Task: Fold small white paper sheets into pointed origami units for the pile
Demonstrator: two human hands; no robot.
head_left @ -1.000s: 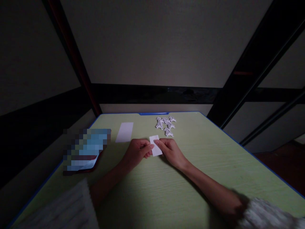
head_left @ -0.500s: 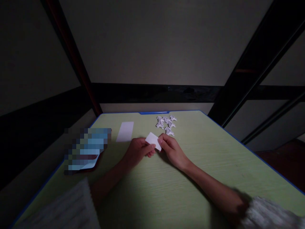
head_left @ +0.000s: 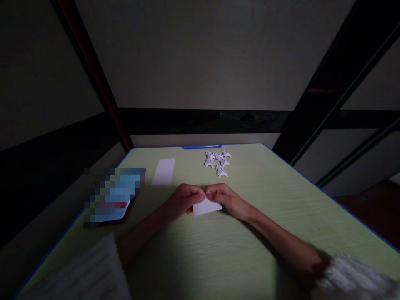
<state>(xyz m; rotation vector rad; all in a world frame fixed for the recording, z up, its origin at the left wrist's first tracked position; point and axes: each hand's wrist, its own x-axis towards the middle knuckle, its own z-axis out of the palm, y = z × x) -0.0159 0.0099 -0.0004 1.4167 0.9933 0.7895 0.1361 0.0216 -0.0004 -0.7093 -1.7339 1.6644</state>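
Observation:
My left hand (head_left: 183, 201) and my right hand (head_left: 225, 198) meet fingertip to fingertip over a small white paper slip (head_left: 206, 207) that lies on the light green table (head_left: 218, 250). Both hands are closed in a pinch on the slip's far edge. The near half of the slip shows below my fingers. Beyond my hands a cluster of several small folded white paper figures (head_left: 217, 161) sits near the table's far edge.
A flat white paper strip (head_left: 163, 171) lies at the far left of centre. A blurred blue and red object (head_left: 113, 195) rests near the left edge. The table has a blue rim (head_left: 201, 146); dark frame bars and a wall stand behind it.
The slip was held up and turned between my fingers; now it is down on the table, nearer to me, with both hands pressed on its far edge.

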